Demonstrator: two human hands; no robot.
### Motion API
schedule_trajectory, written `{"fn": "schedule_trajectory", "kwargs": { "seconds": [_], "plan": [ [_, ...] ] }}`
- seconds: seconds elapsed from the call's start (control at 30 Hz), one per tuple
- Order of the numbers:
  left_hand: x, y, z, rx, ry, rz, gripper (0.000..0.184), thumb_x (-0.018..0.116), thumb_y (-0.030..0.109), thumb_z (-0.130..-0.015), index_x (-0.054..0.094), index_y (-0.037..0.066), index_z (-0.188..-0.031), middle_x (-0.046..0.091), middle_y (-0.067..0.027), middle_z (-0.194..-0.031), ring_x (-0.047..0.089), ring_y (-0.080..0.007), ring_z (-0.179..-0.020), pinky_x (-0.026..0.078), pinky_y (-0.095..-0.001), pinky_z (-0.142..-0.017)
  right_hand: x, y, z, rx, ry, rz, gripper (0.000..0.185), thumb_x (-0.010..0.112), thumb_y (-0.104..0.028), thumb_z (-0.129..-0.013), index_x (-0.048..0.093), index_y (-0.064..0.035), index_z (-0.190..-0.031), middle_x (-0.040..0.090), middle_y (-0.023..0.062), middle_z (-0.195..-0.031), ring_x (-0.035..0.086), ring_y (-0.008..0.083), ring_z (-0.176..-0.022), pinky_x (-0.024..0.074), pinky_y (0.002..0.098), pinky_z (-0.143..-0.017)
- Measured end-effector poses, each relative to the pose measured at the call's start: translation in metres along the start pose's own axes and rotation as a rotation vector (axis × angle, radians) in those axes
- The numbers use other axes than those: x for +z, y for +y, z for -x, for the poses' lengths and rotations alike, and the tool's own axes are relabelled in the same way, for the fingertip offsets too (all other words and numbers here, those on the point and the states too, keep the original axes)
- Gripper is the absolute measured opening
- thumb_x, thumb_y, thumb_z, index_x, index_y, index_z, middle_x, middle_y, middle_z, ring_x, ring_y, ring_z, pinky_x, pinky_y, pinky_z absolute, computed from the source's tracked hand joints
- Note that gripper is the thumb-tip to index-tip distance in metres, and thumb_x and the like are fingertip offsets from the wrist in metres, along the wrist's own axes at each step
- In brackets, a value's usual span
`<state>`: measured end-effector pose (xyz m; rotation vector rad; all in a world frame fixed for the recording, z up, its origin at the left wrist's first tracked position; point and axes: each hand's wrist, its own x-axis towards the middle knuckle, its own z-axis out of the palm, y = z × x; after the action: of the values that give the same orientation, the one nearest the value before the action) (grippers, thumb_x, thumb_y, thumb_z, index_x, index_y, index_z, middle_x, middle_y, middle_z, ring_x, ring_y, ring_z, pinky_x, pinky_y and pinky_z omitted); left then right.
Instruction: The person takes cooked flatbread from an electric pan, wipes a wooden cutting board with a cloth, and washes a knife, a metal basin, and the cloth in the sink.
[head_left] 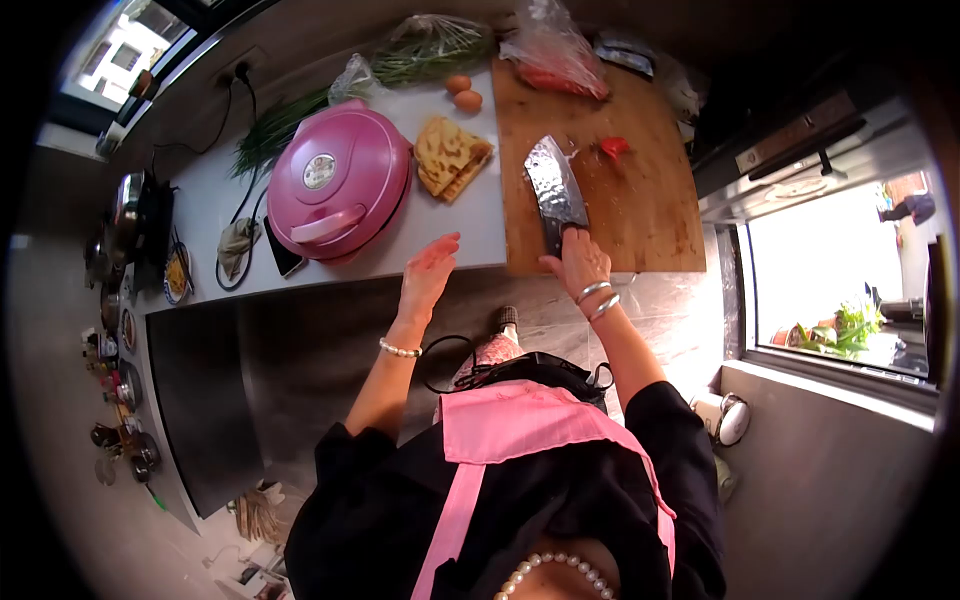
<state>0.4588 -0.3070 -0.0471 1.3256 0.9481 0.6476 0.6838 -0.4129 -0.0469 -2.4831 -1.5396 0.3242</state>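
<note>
My right hand has its fingers closed at the dark handle of a kitchen cleaver. The cleaver lies on, or just above, the wooden cutting board, its wet, shiny blade pointing away from me. Just right of the blade is a small red piece of food. My left hand holds nothing; its fingers stretch out at the counter's front edge. Beyond it lie a folded, browned flatbread and, to the left, a closed pink electric griddle.
Two brown eggs sit behind the flatbread. A plastic bag with something red rests on the board's far end. Green stalks line the back. A phone, cord and cloth lie left of the griddle. A window is at right.
</note>
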Motion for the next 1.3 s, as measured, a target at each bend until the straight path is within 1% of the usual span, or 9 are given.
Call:
{"fn": "schedule_trajectory", "kwargs": {
  "seconds": [0.23,0.33,0.5,0.67,0.77,1.03,1.07,1.17,1.3],
  "plan": [
    [0.008,0.010,-0.058,-0.050,0.169,-0.006,0.032,0.049,0.002,-0.080,0.052,-0.003,-0.111,0.054,-0.0110,-0.114,0.049,-0.0173,-0.108,0.037,-0.0293,-0.091,-0.001,0.001,-0.025,0.054,-0.243,-0.006,0.040,0.065,-0.034,-0.070,0.049,-0.0020,-0.088,0.059,0.0176,-0.081,0.060,0.0320,-0.073,0.0473,0.0421,-0.063],
    [0.022,0.008,-0.059,-0.124,-0.117,0.087,0.032,0.049,0.003,-0.082,0.050,-0.002,-0.114,0.056,-0.0132,-0.110,0.054,-0.0191,-0.103,0.041,-0.0301,-0.088,-0.010,0.003,-0.027,0.086,-0.233,-0.164,0.040,0.064,-0.034,-0.069,0.049,-0.0013,-0.087,0.060,0.0181,-0.076,0.060,0.0338,-0.071,0.0467,0.0424,-0.061],
    [0.089,0.000,-0.047,-0.370,-0.081,0.459,0.030,0.048,0.010,-0.086,0.049,-0.002,-0.114,0.059,-0.0120,-0.101,0.060,-0.0186,-0.088,0.049,-0.0275,-0.078,-0.020,0.007,-0.016,0.011,-0.068,-0.384,0.039,0.065,-0.032,-0.068,0.050,-0.0025,-0.088,0.059,0.0172,-0.074,0.058,0.0343,-0.069,0.0452,0.0420,-0.059],
    [0.137,0.037,-0.046,-0.547,-0.047,0.450,0.035,0.050,0.016,-0.086,0.048,0.000,-0.116,0.060,-0.0060,-0.089,0.059,-0.0124,-0.077,0.050,-0.0256,-0.073,-0.032,0.011,-0.024,-0.099,0.094,-0.360,0.038,0.068,-0.030,-0.067,0.048,-0.0027,-0.084,0.056,0.0153,-0.073,0.057,0.0327,-0.065,0.0450,0.0389,-0.055],
    [0.155,0.040,-0.053,-0.393,0.007,0.401,0.032,0.052,0.016,-0.083,0.054,0.002,-0.111,0.057,-0.0016,-0.079,0.056,-0.0094,-0.071,0.047,-0.0220,-0.064,-0.046,0.014,-0.028,-0.171,0.145,-0.347,0.035,0.068,-0.027,-0.068,0.046,-0.0039,-0.081,0.053,0.0128,-0.074,0.056,0.0308,-0.064,0.0440,0.0383,-0.052],
    [0.172,0.034,-0.063,-0.399,0.154,0.325,0.008,0.055,0.006,-0.074,0.057,0.000,-0.080,0.060,-0.0055,-0.073,0.056,-0.0118,-0.066,0.045,-0.0231,-0.058,-0.055,0.030,-0.022,-0.284,0.050,-0.593,0.036,0.069,-0.020,-0.067,0.051,-0.0037,-0.094,0.055,0.0103,-0.072,0.057,0.0251,-0.062,0.0446,0.0337,-0.052],
    [0.168,0.035,-0.062,-0.412,0.144,0.342,0.009,0.055,0.006,-0.073,0.057,0.000,-0.079,0.060,-0.0056,-0.069,0.056,-0.0122,-0.063,0.045,-0.0237,-0.057,-0.068,0.040,-0.023,-0.243,-0.174,-0.713,0.035,0.070,-0.019,-0.068,0.055,-0.0040,-0.095,0.055,0.0065,-0.064,0.054,0.0160,-0.054,0.0440,0.0272,-0.051],
    [0.157,0.037,-0.060,-0.457,0.198,0.312,0.005,0.054,0.004,-0.072,0.055,0.000,-0.075,0.060,-0.0092,-0.065,0.058,-0.0153,-0.058,0.045,-0.0240,-0.051,-0.078,0.079,-0.031,-0.054,-0.157,-0.826,0.031,0.071,-0.022,-0.067,0.057,-0.0051,-0.089,0.055,0.0063,-0.065,0.053,0.0171,-0.056,0.0434,0.0291,-0.053],
    [0.144,0.040,-0.050,-0.410,0.244,0.394,0.006,0.050,0.003,-0.076,0.053,0.001,-0.071,0.053,-0.0066,-0.058,0.049,-0.0135,-0.048,0.038,-0.0240,-0.044,-0.077,0.143,-0.055,0.133,0.081,-0.634,0.025,0.067,-0.015,-0.070,0.057,-0.0050,-0.092,0.056,0.0079,-0.067,0.053,0.0198,-0.057,0.0440,0.0304,-0.056]
  ]
}}
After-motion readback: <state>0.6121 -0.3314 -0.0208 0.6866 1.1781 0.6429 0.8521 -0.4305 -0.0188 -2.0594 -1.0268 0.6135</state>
